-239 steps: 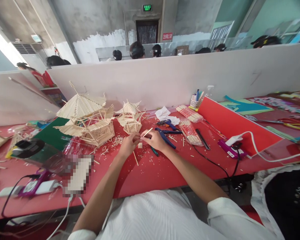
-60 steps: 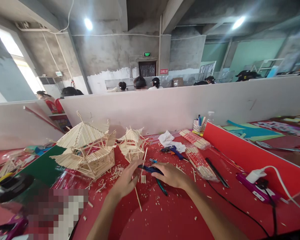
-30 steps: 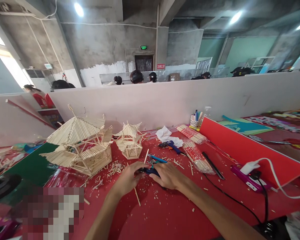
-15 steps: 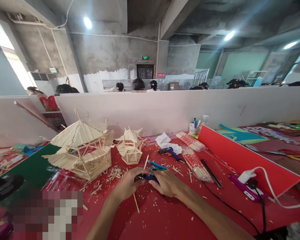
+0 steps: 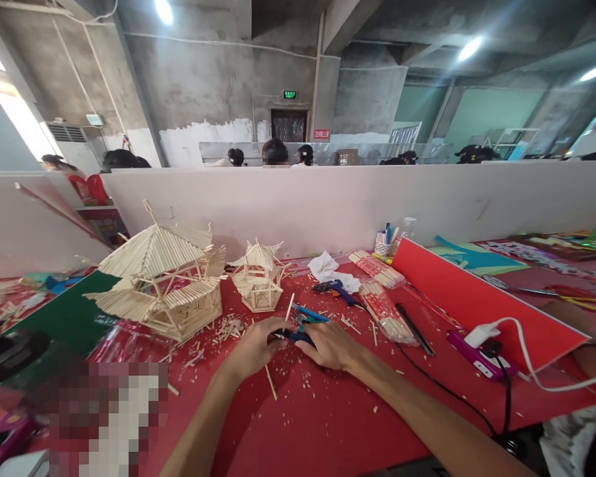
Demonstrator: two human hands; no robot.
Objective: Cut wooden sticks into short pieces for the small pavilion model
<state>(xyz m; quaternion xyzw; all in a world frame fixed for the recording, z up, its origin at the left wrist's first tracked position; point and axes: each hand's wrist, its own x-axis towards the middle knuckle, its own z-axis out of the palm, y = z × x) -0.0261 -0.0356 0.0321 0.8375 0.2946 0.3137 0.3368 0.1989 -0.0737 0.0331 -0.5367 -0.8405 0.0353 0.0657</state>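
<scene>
My left hand [image 5: 252, 350] is closed around a thin wooden stick [image 5: 271, 383], which slants past the fingers above and below. Closed on a pair of dark-blue-handled pliers [image 5: 298, 336] is my right hand [image 5: 335, 346]; the pliers reach across to the stick, and the fingers hide their jaws. A blue pen-like tool [image 5: 312, 313] lies just beyond the hands. Behind them stand a small pavilion model [image 5: 259, 281] made of sticks and, to its left, a larger pavilion model [image 5: 163, 285]. Stick offcuts [image 5: 228, 326] litter the red tabletop [image 5: 278, 437].
A blue glue gun [image 5: 342, 291] lies beside crumpled tissue [image 5: 328, 267] and bagged stick bundles [image 5: 385, 311]. To the right are a red board [image 5: 477, 298] and a purple power strip [image 5: 481, 358] with cables. A white partition [image 5: 288, 209] runs along the back, with people beyond.
The camera has tipped slightly downward, so the scene sits higher in view. Both hands keep nearly the same pose on the stick and pliers.
</scene>
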